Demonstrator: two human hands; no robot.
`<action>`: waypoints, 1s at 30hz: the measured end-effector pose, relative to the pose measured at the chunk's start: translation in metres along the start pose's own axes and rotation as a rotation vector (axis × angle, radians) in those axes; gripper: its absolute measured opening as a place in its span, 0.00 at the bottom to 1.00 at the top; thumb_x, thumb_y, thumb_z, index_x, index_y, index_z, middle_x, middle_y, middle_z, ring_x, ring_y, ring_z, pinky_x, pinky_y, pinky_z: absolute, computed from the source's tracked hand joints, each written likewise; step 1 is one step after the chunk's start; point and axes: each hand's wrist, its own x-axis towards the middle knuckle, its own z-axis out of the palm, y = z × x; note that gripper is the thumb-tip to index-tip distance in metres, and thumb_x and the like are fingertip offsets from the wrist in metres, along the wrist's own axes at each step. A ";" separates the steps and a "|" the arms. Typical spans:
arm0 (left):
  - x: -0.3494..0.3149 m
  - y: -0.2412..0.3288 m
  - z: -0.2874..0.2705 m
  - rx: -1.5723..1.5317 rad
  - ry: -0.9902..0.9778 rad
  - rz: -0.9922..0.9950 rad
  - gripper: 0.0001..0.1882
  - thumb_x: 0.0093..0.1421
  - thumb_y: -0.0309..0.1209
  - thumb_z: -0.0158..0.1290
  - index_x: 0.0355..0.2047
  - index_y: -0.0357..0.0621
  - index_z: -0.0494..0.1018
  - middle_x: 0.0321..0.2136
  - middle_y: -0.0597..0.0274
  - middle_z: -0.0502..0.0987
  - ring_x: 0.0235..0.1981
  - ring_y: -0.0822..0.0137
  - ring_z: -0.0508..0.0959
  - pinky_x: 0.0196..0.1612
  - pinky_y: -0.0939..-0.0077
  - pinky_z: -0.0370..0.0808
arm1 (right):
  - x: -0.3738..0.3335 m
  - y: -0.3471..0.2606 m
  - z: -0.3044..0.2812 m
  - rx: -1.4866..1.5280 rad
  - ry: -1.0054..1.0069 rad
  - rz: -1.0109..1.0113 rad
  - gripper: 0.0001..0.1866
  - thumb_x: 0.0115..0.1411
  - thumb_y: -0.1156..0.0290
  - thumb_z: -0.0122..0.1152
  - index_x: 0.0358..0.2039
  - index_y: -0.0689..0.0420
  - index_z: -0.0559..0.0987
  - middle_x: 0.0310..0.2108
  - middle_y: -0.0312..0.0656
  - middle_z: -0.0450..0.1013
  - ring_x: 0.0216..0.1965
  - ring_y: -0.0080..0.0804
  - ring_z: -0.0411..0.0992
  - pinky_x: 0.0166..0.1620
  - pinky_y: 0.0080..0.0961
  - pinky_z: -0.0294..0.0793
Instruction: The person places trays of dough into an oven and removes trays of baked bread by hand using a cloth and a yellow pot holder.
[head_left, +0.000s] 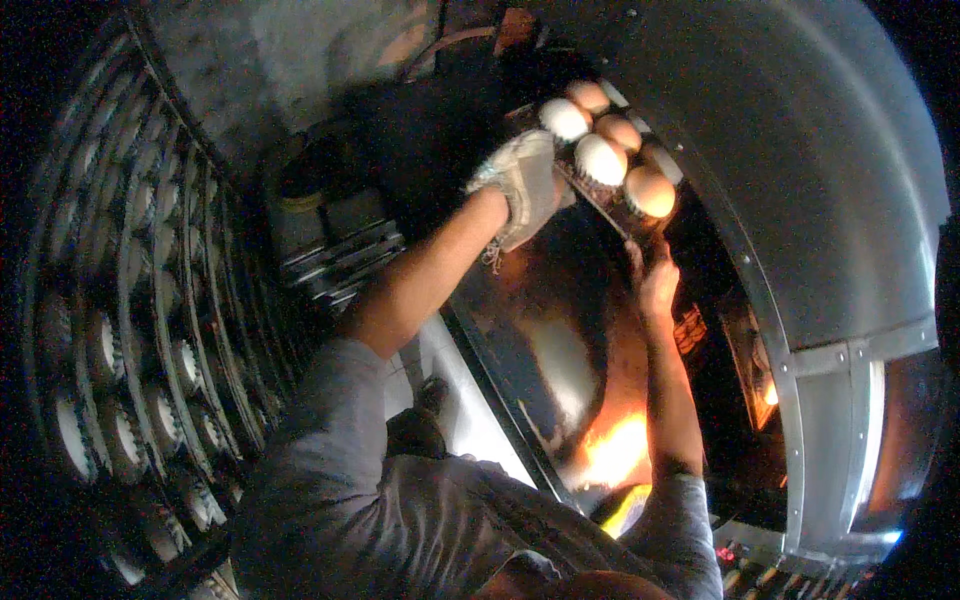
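A dark baking tray (598, 203) carries several domed buns (652, 192) in fluted moulds, some golden brown, others pale under the light. My left hand (525, 190), covered by a thick, frayed pale cloth glove or mitt, is closed on the tray's left edge. Bare, my right hand (656, 278) has its fingers around the tray's near end, below the closest bun. The tray's far end fades into shadow. Under both forearms lies a dark, shiny metal surface (560, 350) with a bright orange glow reflected on it.
On the left stands a tall rack (125, 270) with several shelves of fluted moulds. A curved metal oven hood (800, 180) rises at the right, its riveted edge close to the tray and my right arm. Dark oven openings (750, 380) glow orange beneath it. Stacked metal pieces (345, 262) lie left of my left forearm.
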 end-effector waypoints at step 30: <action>-0.124 -0.061 -0.082 0.504 0.285 0.445 0.16 0.55 0.26 0.48 0.44 0.33 0.69 0.38 0.46 0.73 0.39 0.52 0.73 0.44 0.64 0.72 | 0.255 0.094 0.159 -0.219 -0.198 0.141 0.23 0.62 0.48 0.47 0.44 0.52 0.80 0.40 0.51 0.77 0.45 0.54 0.75 0.45 0.48 0.74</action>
